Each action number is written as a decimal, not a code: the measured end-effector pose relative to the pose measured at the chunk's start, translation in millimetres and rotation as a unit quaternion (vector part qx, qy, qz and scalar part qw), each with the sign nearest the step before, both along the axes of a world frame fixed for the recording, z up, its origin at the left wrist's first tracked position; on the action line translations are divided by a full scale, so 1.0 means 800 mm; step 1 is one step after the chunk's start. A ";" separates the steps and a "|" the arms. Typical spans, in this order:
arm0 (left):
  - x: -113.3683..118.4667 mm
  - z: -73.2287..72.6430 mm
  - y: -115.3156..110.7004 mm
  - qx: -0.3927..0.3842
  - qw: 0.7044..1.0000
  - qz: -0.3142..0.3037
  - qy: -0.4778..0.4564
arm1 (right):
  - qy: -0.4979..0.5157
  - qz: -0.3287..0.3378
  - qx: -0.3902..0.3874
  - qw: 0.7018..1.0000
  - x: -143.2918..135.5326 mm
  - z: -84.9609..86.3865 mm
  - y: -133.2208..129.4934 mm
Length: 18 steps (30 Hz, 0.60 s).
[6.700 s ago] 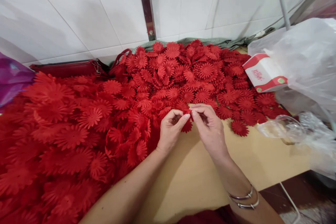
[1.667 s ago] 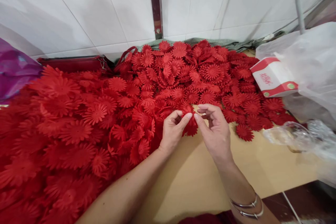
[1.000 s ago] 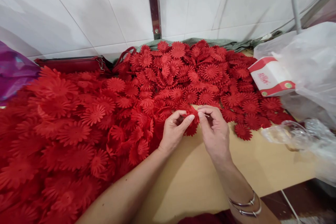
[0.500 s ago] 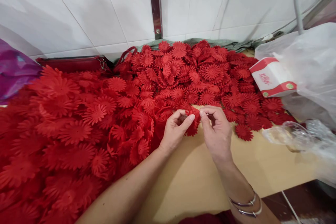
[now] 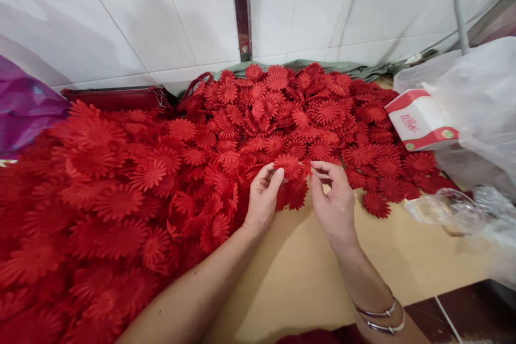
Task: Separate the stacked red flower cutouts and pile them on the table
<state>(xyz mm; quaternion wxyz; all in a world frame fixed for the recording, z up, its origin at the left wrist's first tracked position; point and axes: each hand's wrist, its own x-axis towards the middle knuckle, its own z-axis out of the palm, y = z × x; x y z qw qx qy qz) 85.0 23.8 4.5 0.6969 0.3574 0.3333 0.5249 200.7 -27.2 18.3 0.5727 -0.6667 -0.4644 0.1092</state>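
Between my two hands is a red flower piece (image 5: 288, 165) with thin petals. My left hand (image 5: 263, 196) pinches its left edge between thumb and fingers. On the right side, my right hand (image 5: 334, 199) has thumb and forefinger pressed on a small red bit (image 5: 307, 167) at the flower's edge; its exact shape is too small to tell. More red flower pieces (image 5: 294, 193) lie just beneath the hands. A large heap of similar flowers (image 5: 116, 201) spreads to the left, and another pile (image 5: 326, 110) rises behind.
The tan table (image 5: 298, 274) shows in front. At the right are a red-and-white box (image 5: 419, 121), a white plastic bag (image 5: 484, 91) and clear plastic packaging (image 5: 451, 207). A dark red purse (image 5: 116, 99) and purple bag (image 5: 28, 107) lie at the back left, by the tiled wall (image 5: 193, 5).
My hands have moved slightly apart. The flower between them, earlier bunched at the fingertips, now shows spread petals near my left fingers.
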 end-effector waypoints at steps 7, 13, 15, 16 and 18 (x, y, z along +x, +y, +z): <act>-0.005 0.007 -0.003 0.032 0.998 -0.051 0.027 | 0.068 0.051 -0.023 0.996 -0.009 0.004 -0.002; -0.003 0.010 -0.002 0.062 0.993 -0.091 0.032 | 0.068 0.044 -0.006 0.997 -0.008 -0.001 0.001; -0.001 0.007 0.000 0.062 0.994 -0.078 0.040 | 0.072 0.052 -0.001 0.996 -0.008 -0.004 0.001; -0.001 0.006 0.000 0.058 0.995 -0.069 0.042 | 0.071 0.054 0.002 0.996 -0.009 -0.004 0.001; -0.001 0.003 0.000 0.050 0.996 -0.059 0.041 | 0.064 0.055 0.009 0.996 -0.009 -0.005 0.000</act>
